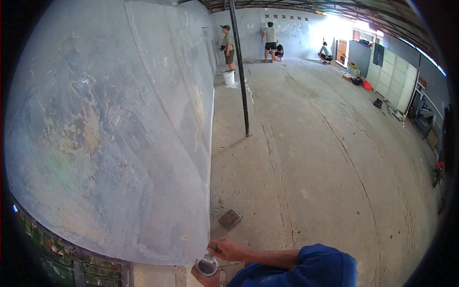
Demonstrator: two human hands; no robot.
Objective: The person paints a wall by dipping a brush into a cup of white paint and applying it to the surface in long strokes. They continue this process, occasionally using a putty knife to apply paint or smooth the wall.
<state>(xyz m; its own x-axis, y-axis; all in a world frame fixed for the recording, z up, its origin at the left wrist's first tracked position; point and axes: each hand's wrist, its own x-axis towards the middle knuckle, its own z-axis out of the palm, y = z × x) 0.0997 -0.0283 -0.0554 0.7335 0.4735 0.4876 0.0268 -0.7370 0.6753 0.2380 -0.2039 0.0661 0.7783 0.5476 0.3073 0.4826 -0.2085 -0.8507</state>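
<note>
At the bottom of the head view, my left hand (pixel 209 278) is wrapped around a small round cup (pixel 206 269) from below. Greyish-white material shows inside the cup. Just above it, my right hand (pixel 228 249) grips the dark handle of a paintbrush-like tool (pixel 210 257). The tool's pale lower end is at the cup's mouth; whether it is bristle or blade is too small to tell. Both hands are beside the foot of a patchy grey wall (pixel 158 191). A brown square slab (pixel 229 220) lies on the floor beyond them.
A dark pole (pixel 241 71) stands on the cracked concrete floor (pixel 325 191). One person (pixel 228 48) is by a white bucket (pixel 229 77) at the left wall. Others are at the far wall. Pale panels (pixel 392 79) and clutter line the right side. Grilled openings (pixel 71 260) are low left.
</note>
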